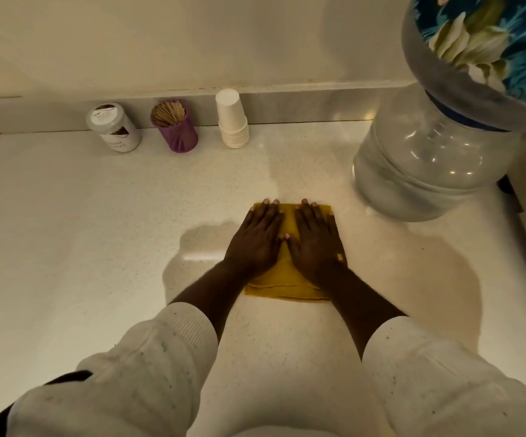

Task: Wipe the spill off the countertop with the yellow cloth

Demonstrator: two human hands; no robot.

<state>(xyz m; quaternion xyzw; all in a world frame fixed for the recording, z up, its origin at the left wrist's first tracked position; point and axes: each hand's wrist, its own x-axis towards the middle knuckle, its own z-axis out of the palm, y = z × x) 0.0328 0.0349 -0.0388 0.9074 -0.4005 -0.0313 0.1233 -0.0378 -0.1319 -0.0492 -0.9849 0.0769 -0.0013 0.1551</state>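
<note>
A folded yellow cloth (286, 283) is laid flat on the pale speckled countertop (66, 216), near its middle. The left hand (257, 239) is pressed palm-down on the cloth's left half, fingers extended and held close together. The right hand (315, 239) is pressed flat on the right half the same way; the thumbs are nearly touching. A wet glossy patch (192, 247) is seen just left of the cloth. White ribbed sleeves (160, 357) are pushed up both forearms. Along the back wall are set a white-lidded jar (113, 127), a purple cup of wooden sticks (175, 126) and a stack of white paper cups (232, 119). A large clear water bottle (428, 159) is stood at right.
</note>
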